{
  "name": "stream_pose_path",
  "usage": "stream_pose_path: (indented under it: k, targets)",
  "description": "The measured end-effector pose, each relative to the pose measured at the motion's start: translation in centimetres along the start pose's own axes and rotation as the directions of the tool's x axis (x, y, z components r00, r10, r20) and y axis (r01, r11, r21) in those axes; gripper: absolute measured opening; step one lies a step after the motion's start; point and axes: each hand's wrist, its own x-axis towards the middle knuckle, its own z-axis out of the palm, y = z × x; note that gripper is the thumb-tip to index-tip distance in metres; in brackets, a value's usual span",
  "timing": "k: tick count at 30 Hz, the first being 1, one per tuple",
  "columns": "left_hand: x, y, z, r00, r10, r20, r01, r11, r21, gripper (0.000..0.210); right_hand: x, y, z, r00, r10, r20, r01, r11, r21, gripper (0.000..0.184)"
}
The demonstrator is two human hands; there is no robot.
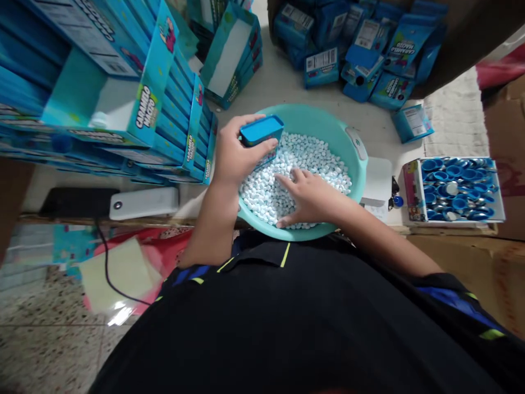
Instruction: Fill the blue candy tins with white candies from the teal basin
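Observation:
A turquoise plastic basin [356, 180] stands at the table's front edge, holding many small pale candies [315, 150]. My left hand [233, 150] is wrapped round a small blue box [262, 130], held tilted over the basin's left side. The far end of that box reaches down close to the candies. My right hand [311, 197] lies on the candies with its fingers spread and partly sunk among them. Whether any candies are under the right palm is hidden.
Stacked blue display boxes [143, 109] fill the left. Behind the basin, a carton holds blue packets [369, 38], and one loose packet [413, 123] lies nearby. At right sits a tray of blue caps [459, 186]. Two phones, a black one [80, 202] and a white one [143, 203], lie front left.

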Motion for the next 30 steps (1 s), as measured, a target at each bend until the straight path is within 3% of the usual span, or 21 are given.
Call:
stream_pose_path:
  k: [4,7,9,11,14,19,21,25,30]
  targets:
    - [0.2,-0.8,0.1,0.989,0.047,-0.143,-0.052,0.998,-0.035,0.059,0.1,-0.3,-0.6,0.996,-0.091,-0.005,0.091,0.994,0.057,0.094]
    - [0.3,-1.8,-0.1,0.973,0.029,-0.227,-0.059,0.990,-0.126,0.067,-0.1,0.3,-0.5,0.985,-0.172,-0.011,0.171,0.968,0.185,0.060]
    - [0.3,-2.2,-0.2,0.977,-0.015,-0.211,-0.032,0.976,-0.215,0.071,-0.3,0.8,-0.5,0.982,-0.187,-0.024,0.187,0.952,0.243,0.040]
    - [0.3,-2.3,-0.3,0.987,-0.071,-0.142,0.025,0.953,-0.301,0.073,-0.4,1.3,-0.9,0.986,-0.158,-0.048,0.165,0.955,0.245,0.033]
    - [0.4,-1.8,-0.5,0.990,-0.134,-0.049,0.102,0.905,-0.413,0.064,0.3,2.8,-2.5,0.995,-0.052,-0.085,0.067,0.980,0.189,0.033]
    - [0.4,-0.9,-0.6,0.991,-0.128,0.027,0.123,0.849,-0.515,0.050,4.9,5.6,-4.7,0.986,0.081,-0.144,-0.071,0.995,0.073,0.055]
    - [0.3,-1.0,-0.7,0.994,-0.106,0.033,0.108,0.847,-0.520,0.051,6.6,5.8,-4.5,0.995,0.080,-0.065,-0.074,0.993,0.087,0.068]
    - [0.0,-1.4,-0.5,0.999,-0.043,0.009,0.042,0.881,-0.472,0.067,7.1,4.4,-3.1,0.998,-0.005,0.068,-0.004,0.990,0.140,0.091]
    - [0.1,-1.4,0.0,0.997,0.071,-0.023,-0.075,0.918,-0.389,0.069,3.7,2.2,-1.3,0.971,-0.238,-0.012,0.238,0.964,0.115,0.091]
